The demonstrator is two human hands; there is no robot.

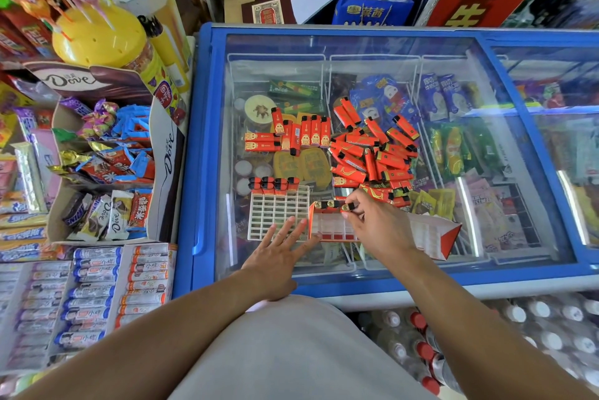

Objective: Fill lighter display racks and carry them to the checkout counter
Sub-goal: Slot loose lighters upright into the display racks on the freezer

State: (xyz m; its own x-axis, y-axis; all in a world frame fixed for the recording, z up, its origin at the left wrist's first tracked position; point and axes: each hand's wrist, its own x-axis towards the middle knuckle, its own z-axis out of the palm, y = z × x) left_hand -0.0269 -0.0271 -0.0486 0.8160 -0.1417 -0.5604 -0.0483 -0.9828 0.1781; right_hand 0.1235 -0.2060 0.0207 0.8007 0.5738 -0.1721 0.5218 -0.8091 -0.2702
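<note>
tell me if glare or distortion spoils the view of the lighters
Head view: the freezer lid shows pale reflections, mostly right of the lighters, which stay sharp; wide-angle bending curves the freezer edges; the right hand pinching a lighter is crisp.

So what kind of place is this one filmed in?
Most likely a small convenience shop. A glass-topped freezer holds packaged ice creams, candy boxes sit to its left, and the right hand slots a lighter into a rack on the freezer lid.

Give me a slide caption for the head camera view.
Right hand seats a lighter in a red rack on the freezer lid; left hand rests flat.
</note>
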